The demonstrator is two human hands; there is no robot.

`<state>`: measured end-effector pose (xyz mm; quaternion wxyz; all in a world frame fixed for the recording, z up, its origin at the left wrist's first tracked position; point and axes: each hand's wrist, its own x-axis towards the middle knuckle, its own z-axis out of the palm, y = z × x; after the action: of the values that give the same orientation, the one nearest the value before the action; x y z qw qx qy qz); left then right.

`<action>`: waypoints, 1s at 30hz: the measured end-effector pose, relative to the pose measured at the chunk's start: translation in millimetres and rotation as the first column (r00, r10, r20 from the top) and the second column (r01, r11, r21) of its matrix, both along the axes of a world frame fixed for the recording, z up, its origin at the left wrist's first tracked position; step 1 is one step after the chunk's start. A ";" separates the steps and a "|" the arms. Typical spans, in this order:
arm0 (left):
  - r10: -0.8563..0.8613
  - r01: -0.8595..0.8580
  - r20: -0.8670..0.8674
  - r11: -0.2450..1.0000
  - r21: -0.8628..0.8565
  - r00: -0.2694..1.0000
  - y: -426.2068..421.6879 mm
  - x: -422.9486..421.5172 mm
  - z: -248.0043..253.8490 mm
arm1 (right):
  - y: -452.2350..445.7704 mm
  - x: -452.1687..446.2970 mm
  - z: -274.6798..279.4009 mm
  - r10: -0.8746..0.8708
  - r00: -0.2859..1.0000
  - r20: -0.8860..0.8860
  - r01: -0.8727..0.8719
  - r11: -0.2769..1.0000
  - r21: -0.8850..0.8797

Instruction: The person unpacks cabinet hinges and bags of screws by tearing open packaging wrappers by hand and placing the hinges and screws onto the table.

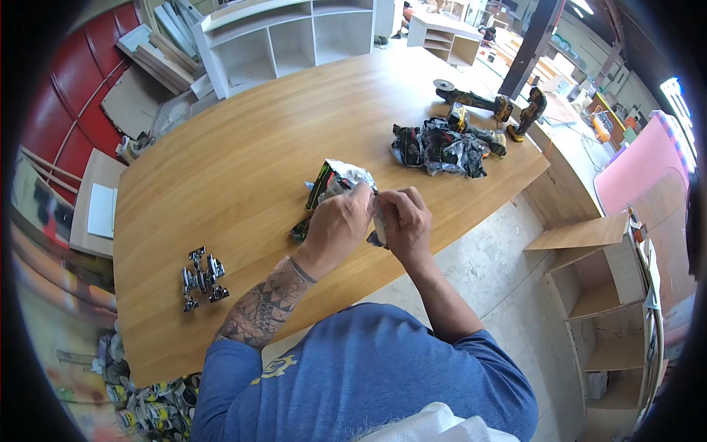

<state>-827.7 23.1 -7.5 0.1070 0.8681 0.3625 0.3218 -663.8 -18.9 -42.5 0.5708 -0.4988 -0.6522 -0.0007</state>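
Note:
Both my hands are close together over the wooden table [243, 140]. My left hand [340, 221] is closed on a crumpled black, green and silver plastic packet [329, 180]. Beside it, my right hand [405, 221] pinches the packet's right side, where a pale and dark flap hangs below the fingers. What lies inside the packet is hidden. To the left on the table sits a small group of shiny metal hinges [204, 280]. Farther back on the right, more crumpled black and silver packaging [440, 147] lies in a pile.
An angle grinder [475, 102] and a yellow and black cordless tool [528, 114] stand at the table's far right corner. White shelving [291, 44] is behind the table. Open wooden shelves [600, 317] stand at the right. Bags and cans are on the floor at lower left.

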 end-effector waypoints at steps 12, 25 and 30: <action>0.277 -0.277 0.006 0.961 -0.026 0.961 72.9 -25.0 -29.8 | -40.7 5.5 38.4 -0.048 0.999 -0.023 0.050 0.997 0.056; -0.108 0.522 0.629 0.674 -0.523 0.769 17.1 5.7 -2.9 | -15.4 34.2 13.9 0.192 0.720 -0.667 -0.366 0.922 -0.129; -0.067 0.437 0.591 0.741 -0.510 0.804 11.4 25.3 -22.3 | -10.1 34.8 -7.8 0.233 0.654 -0.720 -0.442 0.890 -0.113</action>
<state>-802.4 34.6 -29.8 0.5292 0.6988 0.2765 0.3939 -629.0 -29.0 -50.3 0.6850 -0.4062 -0.4676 0.3835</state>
